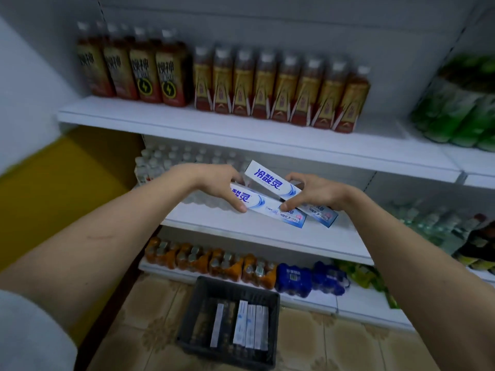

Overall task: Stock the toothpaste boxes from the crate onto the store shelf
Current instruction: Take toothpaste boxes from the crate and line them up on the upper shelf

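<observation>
Two white-and-blue toothpaste boxes are held side by side over the front of the middle shelf [257, 231]. My left hand [219, 180] grips the nearer toothpaste box [263, 206] at its left end. My right hand [313, 192] grips the farther toothpaste box [270, 179] near its right half, thumb touching the nearer one. On the floor below stands a dark plastic crate [192, 314] with several more toothpaste boxes [250, 326] standing on edge inside.
The top shelf [187, 124] carries rows of brown drink bottles [267, 84]. Clear water bottles [166, 162] fill the middle shelf's back left. Orange and blue bottle packs [241, 266] line the bottom shelf. Green bottles [460, 108] stand at right. A yellow panel [67, 183] is at left.
</observation>
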Demonstrator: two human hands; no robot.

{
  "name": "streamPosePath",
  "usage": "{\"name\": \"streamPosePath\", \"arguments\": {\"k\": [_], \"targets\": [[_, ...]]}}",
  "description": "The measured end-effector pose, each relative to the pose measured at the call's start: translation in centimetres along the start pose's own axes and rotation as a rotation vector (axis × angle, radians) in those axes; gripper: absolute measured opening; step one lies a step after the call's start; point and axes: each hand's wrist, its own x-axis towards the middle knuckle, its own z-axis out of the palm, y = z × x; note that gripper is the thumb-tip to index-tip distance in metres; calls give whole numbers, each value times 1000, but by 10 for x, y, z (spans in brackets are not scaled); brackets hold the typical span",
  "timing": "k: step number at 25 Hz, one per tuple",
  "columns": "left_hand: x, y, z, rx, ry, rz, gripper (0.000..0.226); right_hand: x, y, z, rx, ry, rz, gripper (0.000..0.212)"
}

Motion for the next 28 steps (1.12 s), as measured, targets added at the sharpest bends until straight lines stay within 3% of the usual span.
{"name": "streamPosePath", "arguments": {"k": [6,10,16,21,26,28], "targets": [[-12,80,-28,205,44,-25,74,-49,-8,-52,-45,23,-84,54],[-26,98,-80,204,49,-51,60,-68,-45,-88,-48,76,-205,50],[-80,103,-230,78,309,24,54,-109,-163,-189,-98,488,-465,32],[-98,96,-320,82,504,14,85,-107,-215,-241,-207,639,-456,44],[-70,75,-355,21,486,46,82,-88,-239,-266,-238,706,-395,46],[-54,67,-367,25,510,77,70,-77,-245,-274,-258,717,-355,48]]}}
